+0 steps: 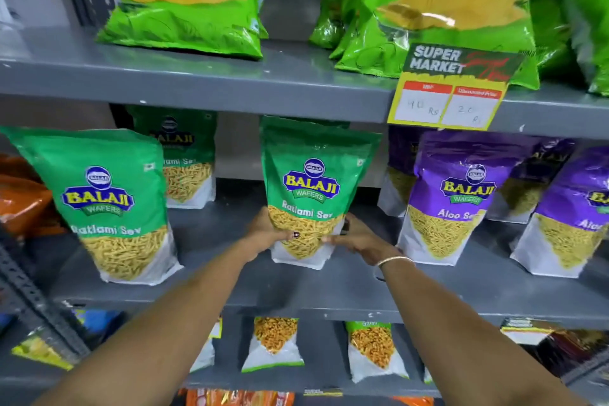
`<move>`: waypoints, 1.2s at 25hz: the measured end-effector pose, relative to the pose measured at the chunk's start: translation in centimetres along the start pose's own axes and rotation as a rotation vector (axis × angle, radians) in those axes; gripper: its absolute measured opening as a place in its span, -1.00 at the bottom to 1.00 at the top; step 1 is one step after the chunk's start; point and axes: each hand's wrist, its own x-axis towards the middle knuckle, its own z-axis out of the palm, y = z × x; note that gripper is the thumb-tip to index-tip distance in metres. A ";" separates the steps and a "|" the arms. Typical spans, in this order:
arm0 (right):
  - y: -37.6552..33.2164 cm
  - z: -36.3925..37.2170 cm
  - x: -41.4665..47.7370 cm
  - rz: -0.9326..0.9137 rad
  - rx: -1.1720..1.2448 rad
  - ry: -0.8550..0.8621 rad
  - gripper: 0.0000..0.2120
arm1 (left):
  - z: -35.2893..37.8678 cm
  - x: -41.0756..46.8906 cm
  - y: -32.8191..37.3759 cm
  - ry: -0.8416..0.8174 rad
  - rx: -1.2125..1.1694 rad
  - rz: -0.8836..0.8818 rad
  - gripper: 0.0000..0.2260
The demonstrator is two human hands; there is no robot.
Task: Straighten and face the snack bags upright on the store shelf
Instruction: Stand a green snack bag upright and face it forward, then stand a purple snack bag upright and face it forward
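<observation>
On the middle shelf (296, 287), both hands, left hand (267, 234) at nine o'clock and right hand (357, 241) at three, grip the green snack bag (313, 188) low; it looks light, crinkly, slippery.

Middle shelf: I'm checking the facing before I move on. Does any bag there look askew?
Yes. The front-left Ratlami Sev bag leans, its top tipped left. The Ratlami Sev bag held at its base by the left hand and right hand stands upright, facing forward. The Aloo Sev bag tilts slightly.
</observation>
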 end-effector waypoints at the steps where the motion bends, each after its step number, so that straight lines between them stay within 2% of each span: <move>1: -0.1 0.3 -0.1 -0.038 0.009 -0.028 -0.46 | 0.3 -0.1 -0.1 0.034 0.001 -0.011 -0.50; 5: -0.5 1.0 -0.8 -0.085 0.076 -0.068 -0.43 | 0.4 -1.3 -0.2 0.079 0.006 -0.026 -0.47; 9: -1.6 1.5 -3.7 -0.028 0.052 -0.075 -0.50 | 0.2 -3.1 -0.4 0.070 -0.003 -0.032 -0.45; 15: -1.7 1.4 -4.6 0.055 0.015 -0.078 -0.47 | 0.8 -3.8 -0.9 0.068 0.022 -0.032 -0.41; 17: -2.2 3.0 -6.2 0.066 0.046 -0.012 -0.47 | -0.5 -4.7 -1.4 0.012 0.042 0.006 -0.40; 21: -1.6 2.6 -5.6 0.074 0.042 -0.050 -0.52 | -0.4 -4.6 -1.2 -0.011 0.055 -0.013 -0.36; 23: -0.9 2.3 -5.1 0.068 -0.031 -0.015 -0.40 | -0.8 -4.8 -1.4 -0.024 0.015 -0.013 -0.25; 25: -0.1 1.1 -5.2 0.148 -0.105 0.081 -0.23 | -1.2 -5.2 -1.5 0.163 0.128 0.129 -0.13; 27: 0.9 -1.5 -5.6 0.225 -0.182 0.171 -0.27 | -0.8 -6.0 -1.3 0.487 0.378 0.427 -0.22; 28: 1.3 -3.3 -6.2 0.262 -0.231 0.187 -0.41 | 0.0 -6.4 -0.8 0.618 0.477 0.589 -0.30; 30: 2.4 -7.0 -7.0 0.355 -0.291 0.219 -0.77 | 2.4 -7.1 0.9 0.673 0.550 0.877 -0.42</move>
